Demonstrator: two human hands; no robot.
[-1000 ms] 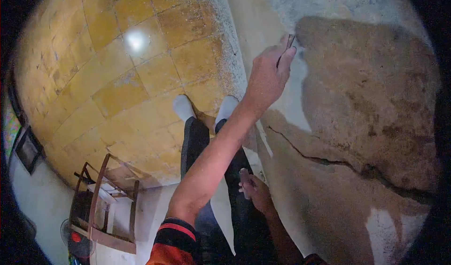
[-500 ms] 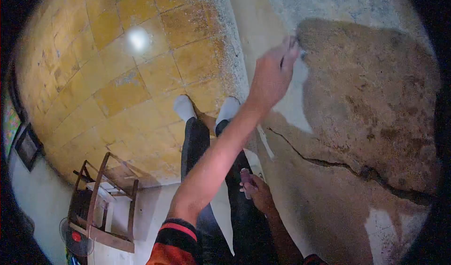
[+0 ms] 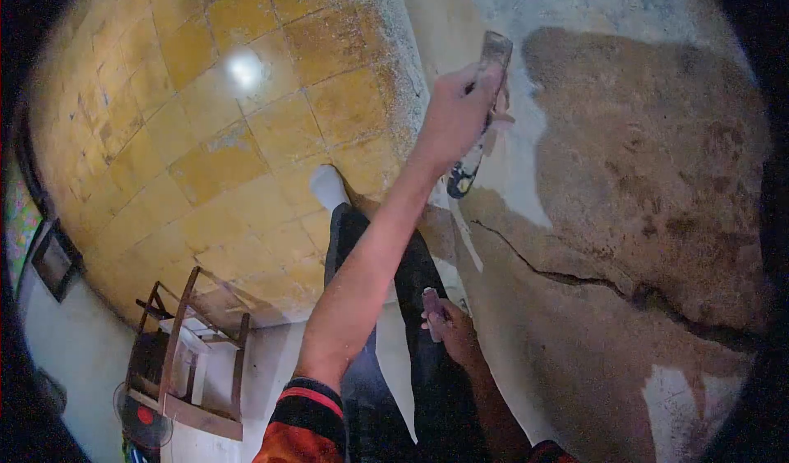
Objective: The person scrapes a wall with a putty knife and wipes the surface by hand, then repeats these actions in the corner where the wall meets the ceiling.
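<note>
My left hand [image 3: 460,118] is closed around a putty knife [image 3: 496,50]. Its stained, greyish flat end points up past my fingers, and the dark, paint-spotted other end shows below my palm. The knife overlaps the pale strip beside the large brown patch [image 3: 649,134] on the wall. Lower down, in front of my leg, my right hand [image 3: 454,329] grips a small, flat, pinkish-grey piece [image 3: 431,300] whose kind I cannot tell. Its top sticks out above my curled fingers.
A long crack [image 3: 567,278] runs across the wall on the right. Yellow tiles [image 3: 222,167] cover the floor, with a rough crumbly edge along the wall. A wooden frame [image 3: 197,418] and a fan [image 3: 144,415] stand at lower left. My sock-covered foot [image 3: 329,185] is on the tiles.
My left hand has moved slightly left and down, turning so the putty knife now shows clearly. My right hand stays low with its piece. One foot is now hidden behind my forearm.
</note>
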